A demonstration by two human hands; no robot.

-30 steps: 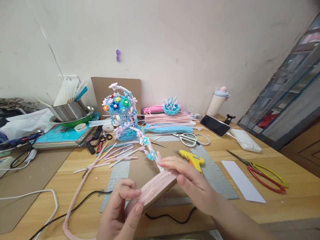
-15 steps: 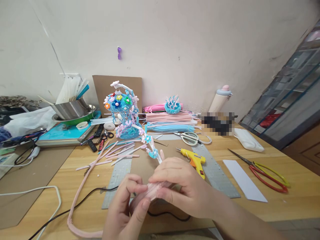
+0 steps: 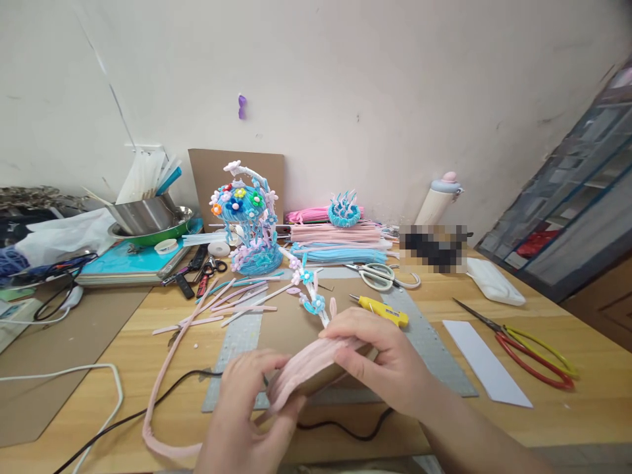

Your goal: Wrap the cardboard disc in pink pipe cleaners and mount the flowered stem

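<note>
A pink fuzzy piece with a brown underside is held between both hands, tilted, above the grey cutting mat. My left hand grips its left end, thumb below and fingers behind. My right hand holds its right end, thumb on the near side and fingers over the top. A white stem with pink and blue flowers rises just behind my right hand. A long pink fuzzy strand curves across the table and passes out of sight by my left hand.
A yellow glue gun lies behind my right hand. Red-and-yellow-handled scissors and a white card are at the right. A flowered blue jellyfish figure and pipe cleaner bundles stand behind. A black cable crosses the front left.
The pink piece has been raised and turned, showing more of its face and brown underside. My right hand has shifted right, and the flowered stem has moved slightly right. The view has shifted a little.
</note>
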